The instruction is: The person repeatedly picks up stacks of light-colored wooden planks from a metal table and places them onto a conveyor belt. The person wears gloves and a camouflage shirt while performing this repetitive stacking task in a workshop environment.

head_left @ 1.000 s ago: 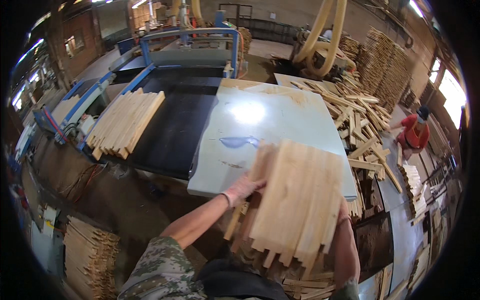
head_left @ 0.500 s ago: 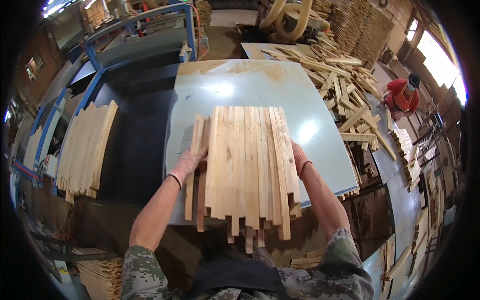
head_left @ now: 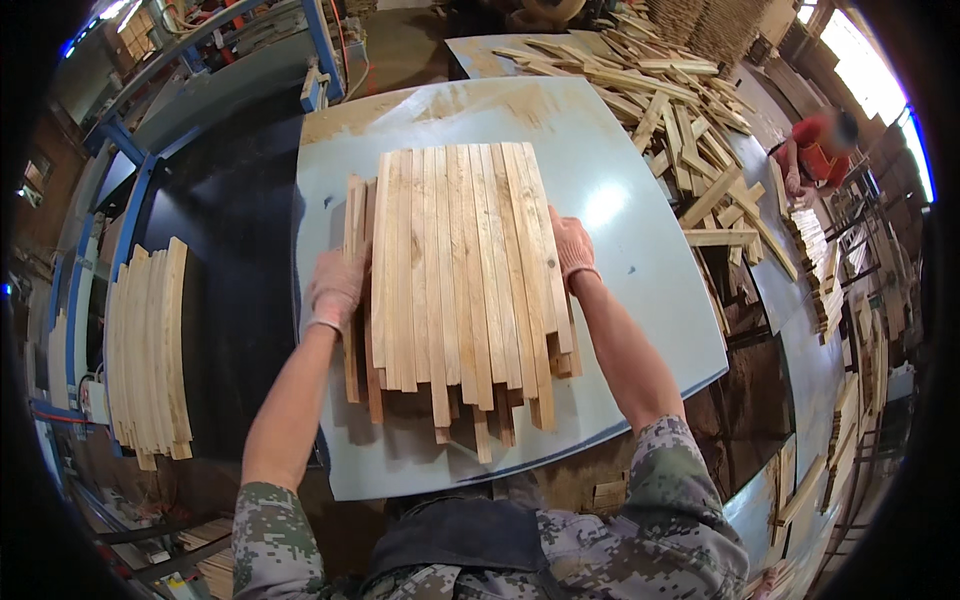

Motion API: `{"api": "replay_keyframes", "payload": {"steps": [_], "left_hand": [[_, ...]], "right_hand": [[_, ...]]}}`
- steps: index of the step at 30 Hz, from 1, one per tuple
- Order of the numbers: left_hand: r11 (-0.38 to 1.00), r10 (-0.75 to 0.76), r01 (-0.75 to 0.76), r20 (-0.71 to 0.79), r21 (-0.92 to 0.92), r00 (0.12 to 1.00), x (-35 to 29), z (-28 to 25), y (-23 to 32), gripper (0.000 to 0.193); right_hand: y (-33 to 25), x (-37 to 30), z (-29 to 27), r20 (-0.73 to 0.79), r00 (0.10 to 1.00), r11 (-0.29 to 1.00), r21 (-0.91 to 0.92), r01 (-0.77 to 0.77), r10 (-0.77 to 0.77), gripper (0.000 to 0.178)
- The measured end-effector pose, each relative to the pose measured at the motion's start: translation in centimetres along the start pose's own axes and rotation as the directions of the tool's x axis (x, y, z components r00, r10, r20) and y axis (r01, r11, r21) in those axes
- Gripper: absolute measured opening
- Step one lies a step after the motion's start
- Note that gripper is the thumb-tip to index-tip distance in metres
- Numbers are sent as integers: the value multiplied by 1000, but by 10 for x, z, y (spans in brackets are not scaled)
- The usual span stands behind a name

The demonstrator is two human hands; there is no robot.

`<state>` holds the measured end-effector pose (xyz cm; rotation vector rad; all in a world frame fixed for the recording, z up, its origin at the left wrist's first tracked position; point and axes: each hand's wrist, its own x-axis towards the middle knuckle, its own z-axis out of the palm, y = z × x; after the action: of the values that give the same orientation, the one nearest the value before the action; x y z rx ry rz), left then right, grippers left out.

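A layered stack of pale wooden strips [head_left: 455, 270] lies on the light grey metal tabletop [head_left: 640, 300], its near ends uneven. My left hand [head_left: 336, 288], in a light knit glove, grips the left side, where a few strips stand apart from the main layer. My right hand [head_left: 574, 248], gloved too, presses against the right side, its fingertips partly hidden by the wood. Between them the two hands clamp the stack. Lower strips jut out toward me from under the top layer.
To the left, a dark belt-like surface [head_left: 235, 210] carries another row of strips [head_left: 148, 350] beside a blue machine frame [head_left: 150, 190]. A loose heap of wood pieces [head_left: 690, 150] lies at the far right. A person in red [head_left: 815, 155] handles strips beyond it.
The stack and both hands have moved away from me; the strips' near ends, earlier over the table's front edge, now lie within the tabletop. My view has also shifted.
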<state>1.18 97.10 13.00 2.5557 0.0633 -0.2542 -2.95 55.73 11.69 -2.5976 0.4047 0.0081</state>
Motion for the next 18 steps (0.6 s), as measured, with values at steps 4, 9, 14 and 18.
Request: {"api": "replay_keyframes", "payload": {"steps": [4, 9, 14, 18], "left_hand": [[995, 93, -99, -285, -6, 954, -4, 11, -10, 86], [843, 266, -368, 291, 392, 919, -27, -43, 28, 70], [932, 361, -362, 69, 8, 930, -55, -6, 26, 83], [923, 287, -266, 36, -278, 957, -72, -17, 43, 78]], "right_hand": [[-21, -11, -7, -42, 991, 919, 382, -101, 127, 38], [-44, -51, -61, -17, 1000, 965, 262, -19, 24, 54], [-87, -63, -68, 105, 985, 988, 52, -144, 138, 79], [-93, -73, -65, 18, 992, 988, 85, -128, 127, 82]]}}
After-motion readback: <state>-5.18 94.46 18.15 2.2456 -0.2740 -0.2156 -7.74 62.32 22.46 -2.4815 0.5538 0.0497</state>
